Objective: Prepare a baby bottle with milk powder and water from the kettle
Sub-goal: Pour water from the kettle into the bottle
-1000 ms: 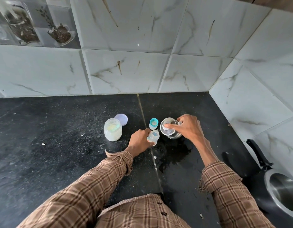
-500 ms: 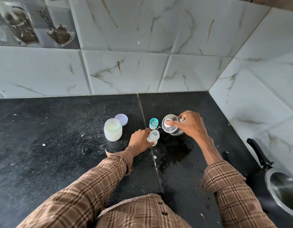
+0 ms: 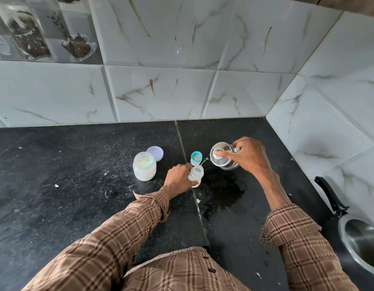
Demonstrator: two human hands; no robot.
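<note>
one kettle [image 3: 222, 156], one bottle [image 3: 196, 173], perhaps two lids [image 3: 155, 153]

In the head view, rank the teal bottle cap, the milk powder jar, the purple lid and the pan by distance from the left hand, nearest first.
From the left hand:
1. Teal bottle cap, just behind it.
2. Milk powder jar, to its left.
3. Purple lid, behind the jar.
4. Pan, far right edge.

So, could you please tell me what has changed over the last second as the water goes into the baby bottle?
The right hand has lifted the steel kettle off the counter and tipped it left, and a thin stream now runs from its spout into the baby bottle. The left hand holds the bottle as before. The milk powder jar, its lid and the teal bottle cap have not moved.
</note>
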